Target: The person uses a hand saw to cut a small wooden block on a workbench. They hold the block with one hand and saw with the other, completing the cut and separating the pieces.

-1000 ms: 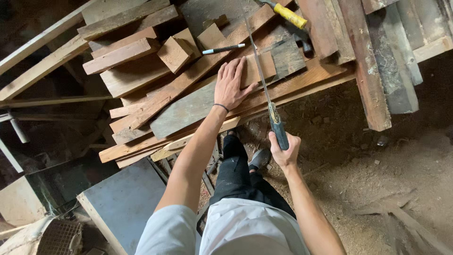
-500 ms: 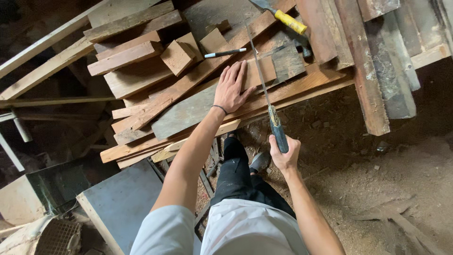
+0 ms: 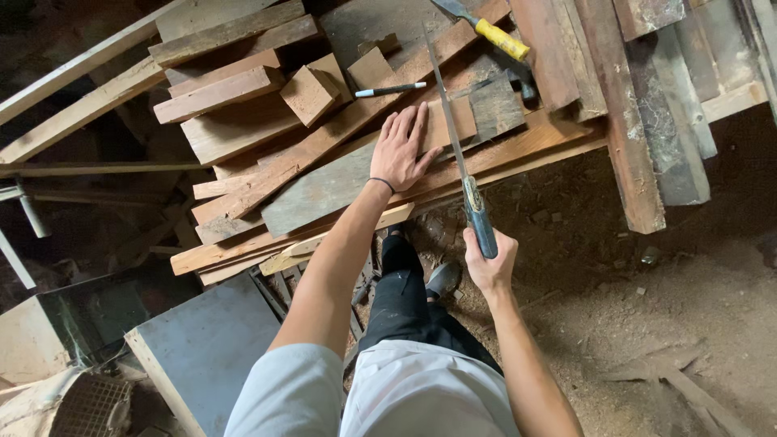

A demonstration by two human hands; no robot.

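Left hand [image 3: 401, 150]: flat, fingers spread, pressing plank [image 3: 441, 129].
Right hand [image 3: 488, 263]: closed round handsaw [image 3: 457, 154] handle, blade across plank.

Your left hand [image 3: 401, 150]: flat, palm down, fingers spread toward 12 o'clock, arm stretched forward, thin band at wrist. Your right hand [image 3: 488, 263]: at 5 o'clock from left, fist closed, forearm bent, wrist straight.
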